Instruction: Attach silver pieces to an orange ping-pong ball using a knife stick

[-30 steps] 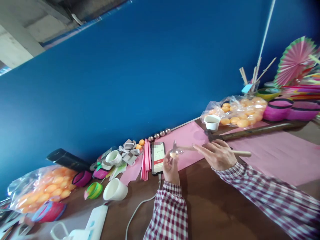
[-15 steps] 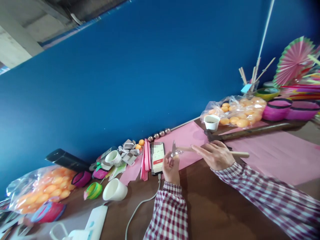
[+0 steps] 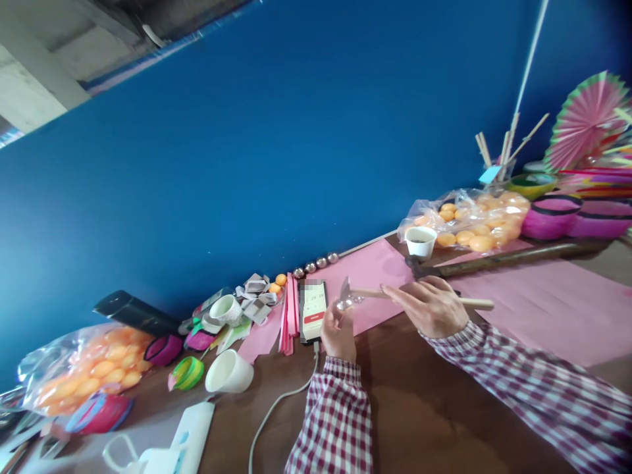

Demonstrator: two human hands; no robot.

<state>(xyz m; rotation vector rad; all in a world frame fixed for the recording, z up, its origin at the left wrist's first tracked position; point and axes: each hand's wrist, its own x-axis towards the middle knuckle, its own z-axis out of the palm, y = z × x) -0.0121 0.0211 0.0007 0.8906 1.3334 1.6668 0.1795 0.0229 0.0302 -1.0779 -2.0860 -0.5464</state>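
Note:
My right hand (image 3: 434, 306) is closed around the wooden handle of a small hammer (image 3: 474, 303), held level with its metal head to the left. That head hangs just above my left hand (image 3: 338, 332), whose fingers are curled in a pinch. At my left fingertips, under the hammer head, is a small shiny, clear-looking thing (image 3: 352, 302); its kind does not show. Pink paper (image 3: 378, 266) lies beneath and behind both hands. Just left of my left hand, a phone (image 3: 314, 316) with a timer on its screen lies on the brown table (image 3: 405, 401).
Several shiny metal balls (image 3: 321, 263) line the wall behind the phone. A larger hammer (image 3: 498, 262) lies behind my right hand, near a white cup (image 3: 421, 242) and a bag of orange balls (image 3: 481, 227). On the left are a white cup (image 3: 230, 371), a power strip (image 3: 193, 438) and a cable (image 3: 276, 403).
The hammer head has risen slightly over my left fingertips. Both hands keep their grip and nearly the same place; the whole view has shifted a little.

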